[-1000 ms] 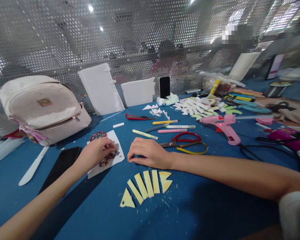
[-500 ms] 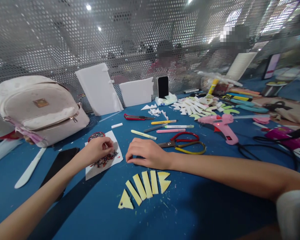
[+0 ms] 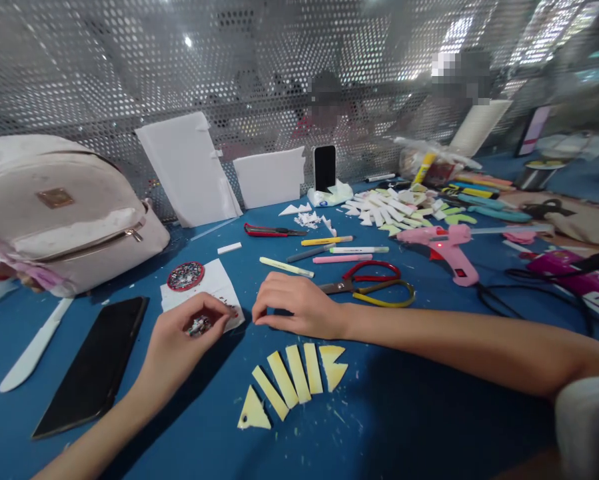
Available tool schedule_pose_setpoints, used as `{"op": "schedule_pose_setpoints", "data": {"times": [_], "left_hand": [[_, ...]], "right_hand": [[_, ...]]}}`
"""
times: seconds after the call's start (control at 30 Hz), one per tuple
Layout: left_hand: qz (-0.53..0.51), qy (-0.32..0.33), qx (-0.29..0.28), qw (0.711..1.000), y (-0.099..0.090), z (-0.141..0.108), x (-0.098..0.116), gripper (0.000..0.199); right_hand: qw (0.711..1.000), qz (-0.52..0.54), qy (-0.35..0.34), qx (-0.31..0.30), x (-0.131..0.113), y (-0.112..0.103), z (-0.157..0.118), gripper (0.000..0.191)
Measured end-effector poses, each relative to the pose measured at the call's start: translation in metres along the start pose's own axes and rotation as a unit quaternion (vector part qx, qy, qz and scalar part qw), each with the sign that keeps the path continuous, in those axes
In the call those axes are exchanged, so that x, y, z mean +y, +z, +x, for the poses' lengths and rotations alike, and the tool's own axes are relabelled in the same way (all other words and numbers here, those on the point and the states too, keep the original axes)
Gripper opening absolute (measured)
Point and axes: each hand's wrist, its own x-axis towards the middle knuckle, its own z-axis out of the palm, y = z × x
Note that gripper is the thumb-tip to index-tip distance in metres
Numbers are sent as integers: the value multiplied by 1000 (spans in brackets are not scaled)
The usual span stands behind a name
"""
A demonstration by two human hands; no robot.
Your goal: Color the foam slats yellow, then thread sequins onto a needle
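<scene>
My left hand (image 3: 184,333) is curled over a white paper sheet (image 3: 222,280), its thumb and fingertips close together. Small shiny multicoloured bits (image 3: 199,325) show inside the curl, and a few others lie on the paper by the fingertips. A round red-rimmed piece (image 3: 186,276) filled with similar bits sits on the sheet's far part. My right hand (image 3: 299,307) rests on the table, fingers loosely folded, with nothing seen in it. Just below it lies a fish-skeleton shape of separate yellow pieces (image 3: 294,377): a triangular head with a hole, several strips and a notched tail.
Red-and-yellow-handled scissors (image 3: 369,283), several markers (image 3: 286,267) and a red box cutter (image 3: 274,230) lie beyond my hands. A pink glue gun (image 3: 449,250) is at right, near cut white and green pieces (image 3: 389,210). At left are a dark phone (image 3: 92,367), white knife (image 3: 36,347) and backpack (image 3: 74,213).
My left hand has shifted down and rotated, uncovering more of the red-rimmed round piece; it now curls round the bits. My right hand stays in place. The view has shifted slightly.
</scene>
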Motion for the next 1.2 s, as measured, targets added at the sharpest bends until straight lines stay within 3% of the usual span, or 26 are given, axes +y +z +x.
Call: {"op": "schedule_pose_setpoints", "data": {"times": [0.1, 0.2, 0.4, 1.2], "left_hand": [[-12, 26, 30, 999, 5, -14, -1, 4], [-39, 13, 21, 999, 8, -19, -4, 10], [-52, 18, 35, 998, 7, -24, -8, 21], [-21, 61, 52, 997, 7, -34, -10, 23]], "right_hand": [[1000, 15, 12, 9, -1, 0, 0, 12], [999, 26, 22, 8, -1, 0, 0, 11], [999, 31, 28, 3, -4, 0, 0, 9], [1000, -8, 9, -25, -2, 2, -1, 12]]}}
